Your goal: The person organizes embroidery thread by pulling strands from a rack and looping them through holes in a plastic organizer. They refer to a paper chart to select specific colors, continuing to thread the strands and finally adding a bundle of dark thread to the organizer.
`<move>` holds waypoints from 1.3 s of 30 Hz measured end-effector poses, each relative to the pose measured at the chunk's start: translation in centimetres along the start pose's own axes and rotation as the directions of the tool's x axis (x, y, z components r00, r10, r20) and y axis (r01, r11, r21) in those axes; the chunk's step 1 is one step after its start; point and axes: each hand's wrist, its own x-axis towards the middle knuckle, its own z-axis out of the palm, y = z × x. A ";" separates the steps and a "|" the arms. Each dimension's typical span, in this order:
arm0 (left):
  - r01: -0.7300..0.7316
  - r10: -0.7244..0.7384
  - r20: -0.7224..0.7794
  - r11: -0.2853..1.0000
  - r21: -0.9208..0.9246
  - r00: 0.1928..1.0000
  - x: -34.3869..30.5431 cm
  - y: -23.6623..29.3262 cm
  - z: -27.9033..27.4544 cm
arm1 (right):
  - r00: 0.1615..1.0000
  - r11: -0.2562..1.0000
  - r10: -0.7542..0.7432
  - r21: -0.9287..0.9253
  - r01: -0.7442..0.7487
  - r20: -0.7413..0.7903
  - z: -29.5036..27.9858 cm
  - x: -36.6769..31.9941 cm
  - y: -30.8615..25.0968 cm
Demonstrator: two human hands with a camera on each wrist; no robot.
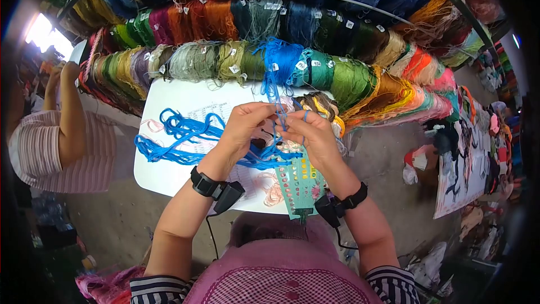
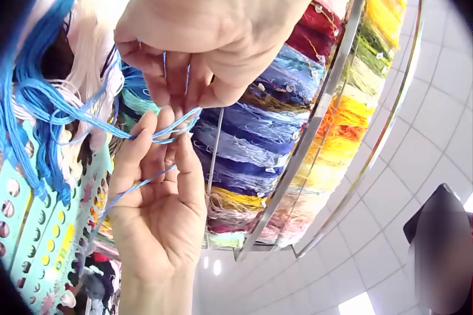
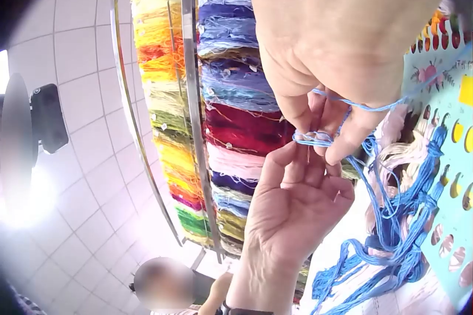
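Note:
Both hands meet over the white table, fingertips nearly touching, around a small bunch of blue thread (image 3: 314,138). My left hand (image 1: 247,126) pinches the thread between thumb and fingers. Opposite it, my right hand (image 1: 313,138) pinches the same thread, with a strand running across its fingers. In the left wrist view my left hand (image 2: 214,12) is at the top and my right hand (image 2: 159,219) below, the blue strands (image 2: 96,119) leading off to the left. A loose blue skein (image 1: 185,135) lies on the table (image 1: 152,183), left of and below the hands.
A teal card with holes (image 1: 306,183) lies at the table's front right, beside pale pink thread (image 1: 273,191). Rows of coloured skeins (image 1: 194,61) hang on rails behind the table. A person in a striped top (image 1: 62,146) is at the left; another table (image 1: 464,174) stands right.

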 end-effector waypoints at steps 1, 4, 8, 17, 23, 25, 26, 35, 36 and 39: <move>0.007 -0.007 0.007 1.000 -0.023 1.000 0.0 0.0 0.0 | 1.000 1.000 0.000 0.000 0.000 0.002 0.0 0.0 0.0; 0.012 -0.011 0.013 0.998 -0.054 1.000 0.0 0.0 0.0 | 1.000 1.000 0.001 -0.006 -0.001 0.000 0.2 0.0 0.0; -0.011 0.012 0.016 0.999 -0.045 1.000 0.1 -0.3 -0.2 | 1.000 1.000 -0.003 -0.019 0.003 0.002 0.1 0.1 0.2; 0.004 -0.004 -0.014 1.000 0.011 1.000 -0.4 0.2 0.8 | 0.999 0.998 -0.051 -0.043 0.051 -0.007 0.3 -0.3 0.2; 0.018 -0.019 -0.021 0.999 -0.037 1.000 -0.3 -0.3 0.4 | 0.997 0.997 -0.075 -0.033 0.074 -0.027 0.1 -0.4 0.3; -0.034 0.035 0.004 0.988 -0.149 0.999 -0.4 -0.1 0.7 | 0.998 0.998 -0.063 -0.018 0.063 -0.025 0.1 -0.5 0.2; -0.035 0.036 0.004 0.988 -0.149 0.999 -0.4 -0.1 0.8 | 0.998 0.999 -0.053 -0.005 0.053 -0.023 0.1 -0.5 0.1; -0.186 0.293 -0.222 0.896 0.402 0.930 4.4 -2.6 -4.4 | 0.996 0.990 -0.084 -0.107 0.087 0.026 -0.9 -0.4 0.5; -0.235 0.442 -0.249 0.783 0.576 0.862 5.1 -2.4 -4.4 | 0.993 0.987 -0.112 -0.114 0.114 0.022 -1.0 -0.5 0.4; -0.305 0.653 -0.196 0.570 0.763 0.732 6.5 -2.0 -4.0 | 0.994 0.986 -0.111 -0.127 0.113 0.020 -0.9 -0.6 -0.1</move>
